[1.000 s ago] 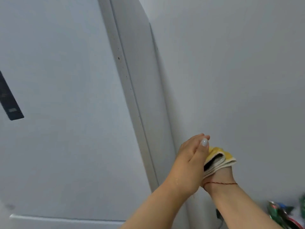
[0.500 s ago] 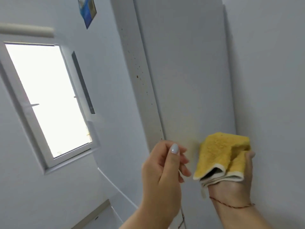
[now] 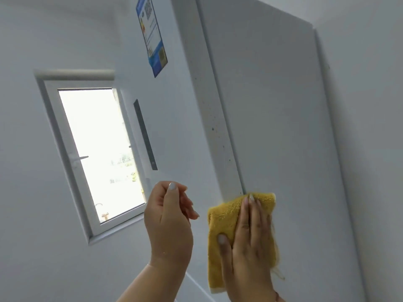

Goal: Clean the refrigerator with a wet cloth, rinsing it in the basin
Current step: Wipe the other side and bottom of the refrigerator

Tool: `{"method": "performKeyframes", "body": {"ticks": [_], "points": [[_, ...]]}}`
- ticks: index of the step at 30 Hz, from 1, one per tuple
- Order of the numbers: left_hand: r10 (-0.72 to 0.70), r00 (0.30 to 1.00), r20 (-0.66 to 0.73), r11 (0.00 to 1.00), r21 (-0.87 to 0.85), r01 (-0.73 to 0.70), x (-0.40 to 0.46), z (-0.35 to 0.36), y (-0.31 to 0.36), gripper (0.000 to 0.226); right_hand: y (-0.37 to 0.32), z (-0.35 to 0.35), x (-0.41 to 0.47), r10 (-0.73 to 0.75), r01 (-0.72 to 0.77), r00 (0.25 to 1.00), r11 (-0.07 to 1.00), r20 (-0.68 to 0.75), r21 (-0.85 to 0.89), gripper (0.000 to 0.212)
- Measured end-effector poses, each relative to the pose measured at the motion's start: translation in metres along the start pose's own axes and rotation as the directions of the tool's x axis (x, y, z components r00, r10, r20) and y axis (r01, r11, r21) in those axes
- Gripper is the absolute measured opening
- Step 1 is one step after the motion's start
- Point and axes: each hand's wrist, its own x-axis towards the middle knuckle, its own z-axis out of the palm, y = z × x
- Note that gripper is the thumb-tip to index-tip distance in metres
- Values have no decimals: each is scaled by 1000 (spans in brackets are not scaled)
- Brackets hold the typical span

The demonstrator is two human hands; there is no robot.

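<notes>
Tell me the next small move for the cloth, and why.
Probably slide the yellow cloth up along the refrigerator's edge strip: the right hand presses it flat at the strip's lower part, and dark specks dot the strip above.

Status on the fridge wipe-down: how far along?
Done: nothing visibly finished; no wiped area can be told apart. In hand: the right hand presses the yellow cloth flat on the refrigerator side panel, by the door edge; the left hand hovers free. Left: dark specks dot the door edge above the cloth, so most wiping looks ahead.
</notes>
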Motion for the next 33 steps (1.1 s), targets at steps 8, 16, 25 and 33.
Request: {"method": "performKeyframes", "body": {"ticks": [8, 16, 25, 33], "points": [[113, 994, -8, 994, 14, -113, 41, 7, 20, 26, -33, -8, 81, -44, 42, 999, 992, -10, -119, 73], [271, 962, -16, 962, 18, -271, 80, 18, 51, 27, -91, -34, 202, -94, 95, 994, 995, 55, -13, 77], [326, 945, 17, 945, 10, -327, 100, 27, 64, 25, -150, -59, 342, -139, 135, 989, 989, 59, 58, 65], [314, 948, 57, 948, 26, -316, 102, 33, 55, 22, -186, -76, 401, -143, 144, 989, 988, -24, 57, 60]]}}
